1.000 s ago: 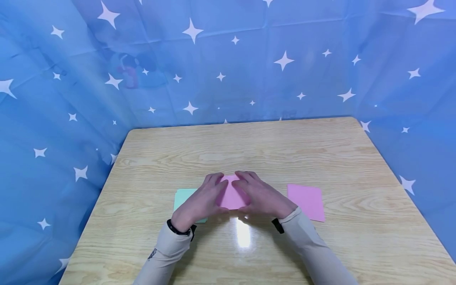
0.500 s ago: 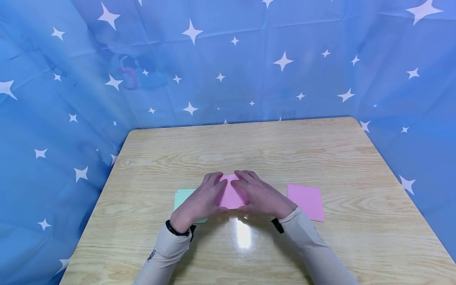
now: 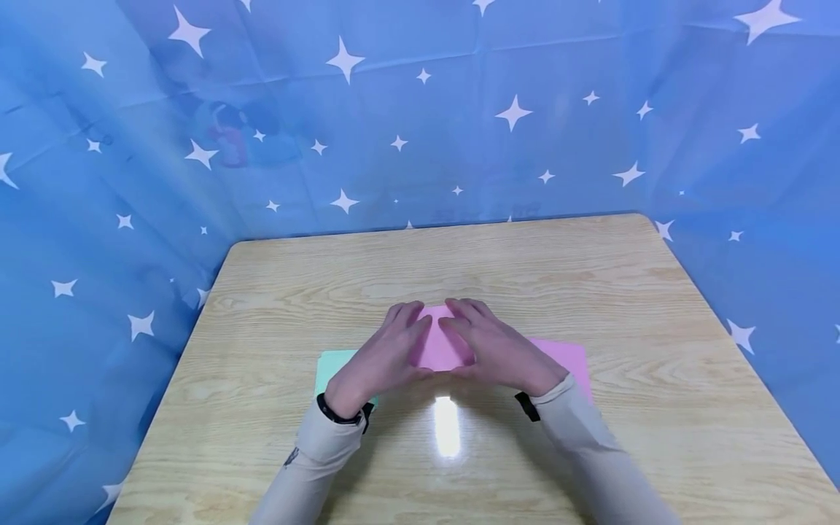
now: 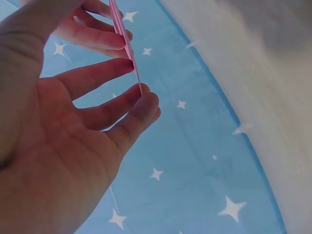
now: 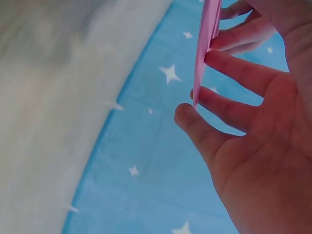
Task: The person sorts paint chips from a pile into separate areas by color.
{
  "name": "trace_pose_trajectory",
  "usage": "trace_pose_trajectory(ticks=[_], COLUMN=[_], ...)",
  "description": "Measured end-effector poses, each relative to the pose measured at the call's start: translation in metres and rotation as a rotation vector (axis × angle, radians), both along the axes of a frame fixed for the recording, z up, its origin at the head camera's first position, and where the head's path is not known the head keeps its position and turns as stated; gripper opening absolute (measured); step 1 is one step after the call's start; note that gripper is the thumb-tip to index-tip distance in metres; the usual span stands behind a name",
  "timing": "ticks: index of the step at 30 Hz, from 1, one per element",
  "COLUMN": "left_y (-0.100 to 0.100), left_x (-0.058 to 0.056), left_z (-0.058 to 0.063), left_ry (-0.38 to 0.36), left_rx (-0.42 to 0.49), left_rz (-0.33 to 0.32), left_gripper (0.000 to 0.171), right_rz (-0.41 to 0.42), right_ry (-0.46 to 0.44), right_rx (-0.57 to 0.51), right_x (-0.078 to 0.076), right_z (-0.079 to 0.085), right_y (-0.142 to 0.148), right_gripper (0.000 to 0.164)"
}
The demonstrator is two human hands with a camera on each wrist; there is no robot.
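Both hands hold a small stack of pink paper sheets (image 3: pixel 441 341) between them, above the wooden table. My left hand (image 3: pixel 389 351) grips its left side, fingers at the far edge and thumb at the near edge. On the opposite side, my right hand (image 3: pixel 502 348) grips it the same way. Seen edge-on in the left wrist view, the pink paper (image 4: pixel 124 44) looks thin and layered, with fingertips touching its edges. The right wrist view shows the pink paper (image 5: pixel 204 53) slightly bowed, its lower corner between the right hand's fingertips.
Mint-green paper (image 3: pixel 332 367) lies on the table (image 3: pixel 433 270), partly covered by the left hand and wrist. Another pink sheet (image 3: pixel 567 357) lies to the right, partly behind the right forearm. A blue star-patterned cloth (image 3: pixel 367 102) hangs behind the table.
Both hands and the pink paper between them have moved slightly right and farther from the body. The right forearm now covers more of the other pink sheet. The head view has shifted a little.
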State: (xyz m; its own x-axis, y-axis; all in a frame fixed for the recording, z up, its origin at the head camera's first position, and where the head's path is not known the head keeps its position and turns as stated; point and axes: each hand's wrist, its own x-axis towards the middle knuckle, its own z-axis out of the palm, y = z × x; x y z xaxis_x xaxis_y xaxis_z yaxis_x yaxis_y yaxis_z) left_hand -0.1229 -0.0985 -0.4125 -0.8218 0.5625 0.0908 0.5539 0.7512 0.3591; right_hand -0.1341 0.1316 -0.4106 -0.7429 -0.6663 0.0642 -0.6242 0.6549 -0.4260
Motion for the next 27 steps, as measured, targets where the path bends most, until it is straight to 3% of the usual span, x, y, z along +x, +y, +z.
trace_pose_trajectory(ticks=[12,27], left_y=[0.058,0.122], left_x=[-0.022,-0.03], left_z=[0.015,0.014], left_ry=[0.038,0.061], left_rx=[0.008,0.002], left_rz=[-0.059,-0.17], left_gripper=[0.085,0.081], right_rz=[-0.101,-0.195], right_ry=[0.097,0.095], right_rx=[0.028,0.081], right_x=[-0.003,0.011], right_z=[0.023,0.027], right_y=[0.053,0.11], right_gripper=[0.079,0.08])
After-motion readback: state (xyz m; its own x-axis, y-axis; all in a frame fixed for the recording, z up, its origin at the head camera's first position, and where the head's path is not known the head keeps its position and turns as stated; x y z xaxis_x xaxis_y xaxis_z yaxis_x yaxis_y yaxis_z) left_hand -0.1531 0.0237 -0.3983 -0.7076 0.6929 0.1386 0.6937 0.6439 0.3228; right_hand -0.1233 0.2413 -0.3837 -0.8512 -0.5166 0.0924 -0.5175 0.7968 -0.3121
